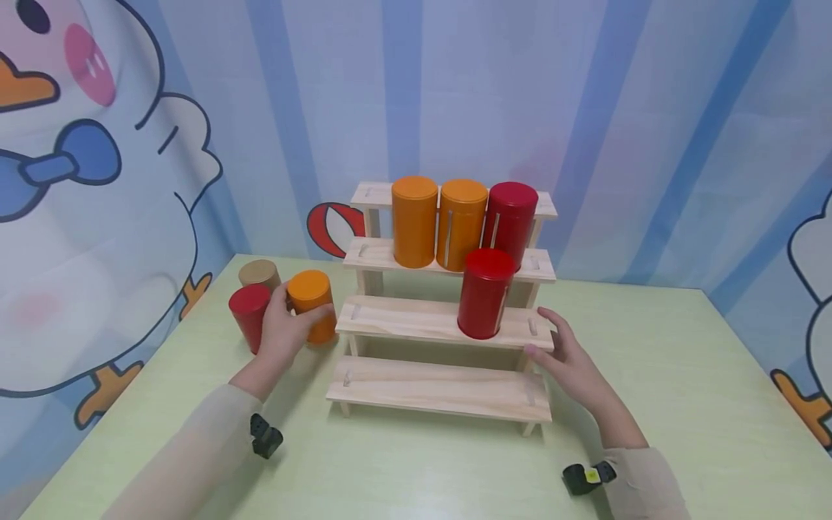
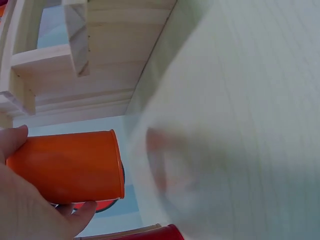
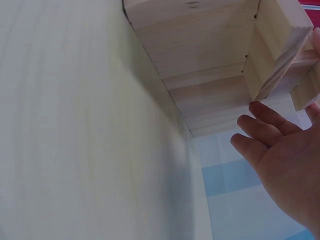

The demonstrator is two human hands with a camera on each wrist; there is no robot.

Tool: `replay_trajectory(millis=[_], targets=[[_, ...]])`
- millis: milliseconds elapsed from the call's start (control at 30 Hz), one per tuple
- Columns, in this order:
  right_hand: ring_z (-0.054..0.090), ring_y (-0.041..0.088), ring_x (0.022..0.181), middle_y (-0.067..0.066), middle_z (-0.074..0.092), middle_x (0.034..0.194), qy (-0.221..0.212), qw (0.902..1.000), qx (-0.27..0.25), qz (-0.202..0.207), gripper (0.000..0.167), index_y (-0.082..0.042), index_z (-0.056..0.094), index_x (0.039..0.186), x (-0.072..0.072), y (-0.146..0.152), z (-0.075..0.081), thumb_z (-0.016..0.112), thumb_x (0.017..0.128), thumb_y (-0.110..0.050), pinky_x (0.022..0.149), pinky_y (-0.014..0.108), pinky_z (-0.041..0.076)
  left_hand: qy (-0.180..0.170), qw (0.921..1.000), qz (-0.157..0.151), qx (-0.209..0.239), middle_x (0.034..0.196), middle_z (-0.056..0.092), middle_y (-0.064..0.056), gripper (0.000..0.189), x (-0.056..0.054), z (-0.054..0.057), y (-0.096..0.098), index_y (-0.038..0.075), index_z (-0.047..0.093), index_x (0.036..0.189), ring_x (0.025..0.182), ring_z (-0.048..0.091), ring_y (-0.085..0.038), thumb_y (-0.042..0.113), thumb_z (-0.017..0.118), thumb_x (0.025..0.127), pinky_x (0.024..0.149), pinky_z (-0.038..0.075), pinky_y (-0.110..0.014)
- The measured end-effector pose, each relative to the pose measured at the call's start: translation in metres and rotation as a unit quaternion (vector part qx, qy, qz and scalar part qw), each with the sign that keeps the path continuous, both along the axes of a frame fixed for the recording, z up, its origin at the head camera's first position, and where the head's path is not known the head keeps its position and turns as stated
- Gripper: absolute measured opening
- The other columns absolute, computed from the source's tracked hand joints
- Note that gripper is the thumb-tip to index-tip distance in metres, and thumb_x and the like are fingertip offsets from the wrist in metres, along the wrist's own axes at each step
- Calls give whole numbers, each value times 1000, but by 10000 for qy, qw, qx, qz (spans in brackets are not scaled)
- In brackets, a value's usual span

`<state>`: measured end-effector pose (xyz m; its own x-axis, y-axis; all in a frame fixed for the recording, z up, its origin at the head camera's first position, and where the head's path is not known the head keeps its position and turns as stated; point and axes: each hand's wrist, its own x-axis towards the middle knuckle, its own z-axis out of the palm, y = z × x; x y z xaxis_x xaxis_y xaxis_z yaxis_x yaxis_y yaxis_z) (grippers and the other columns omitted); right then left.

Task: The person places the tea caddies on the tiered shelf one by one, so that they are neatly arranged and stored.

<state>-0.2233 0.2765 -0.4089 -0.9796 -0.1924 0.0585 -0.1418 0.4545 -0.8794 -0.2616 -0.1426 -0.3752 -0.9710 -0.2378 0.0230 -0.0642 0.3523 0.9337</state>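
At centre-left: orange canister (image 1: 312,297), clasped in our left grip (image 1: 281,334), seemingly mid-carry; right grip (image 1: 573,362), fingers apart; next likely needs level placing.

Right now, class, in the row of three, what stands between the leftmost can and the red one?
An orange can stands there, as the head view shows.

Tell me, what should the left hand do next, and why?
Maybe set its orange can on the step with one red can: the left hand holds it above the table, and that step is bare left of the red can.
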Motion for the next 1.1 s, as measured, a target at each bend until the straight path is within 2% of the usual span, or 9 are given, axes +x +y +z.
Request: replay_trajectory(millis=[267,600,867,1100], targets=[[36,48,134,27,23,154,19,10000,-26,30,78,-18,7,154,-1,0,0,58,97,-33,103,61,36,135,9998,-116,-39,145,41,-13,75,11,18,-1,7,29,147,133,37,-32,20,73,87,111,31,-54],[35,49,134,28,23,154,15,10000,-48,36,78,-17,7,154,-1,1,-1,58,97,-32,103,60,36,265,9988,-295,-301,141,44,-13,73,21,38,-5,8,33,144,130,41,-33,22,74,86,107,34,-58],[37,48,133,28,24,153,41,10000,-68,40,78,-18,8,154,-1,1,-2,59,96,-32,103,60,37,407,9974,-554,-207,142,44,-12,75,33,56,1,10,32,145,131,40,-32,23,75,85,105,36,-60],[38,48,133,28,24,153,38,9999,-85,51,78,-18,7,154,-1,1,-2,58,97,-31,103,60,37,605,9950,-695,-386,140,45,-12,74,40,67,9,10,34,146,130,40,-31,22,74,85,105,36,-59]])
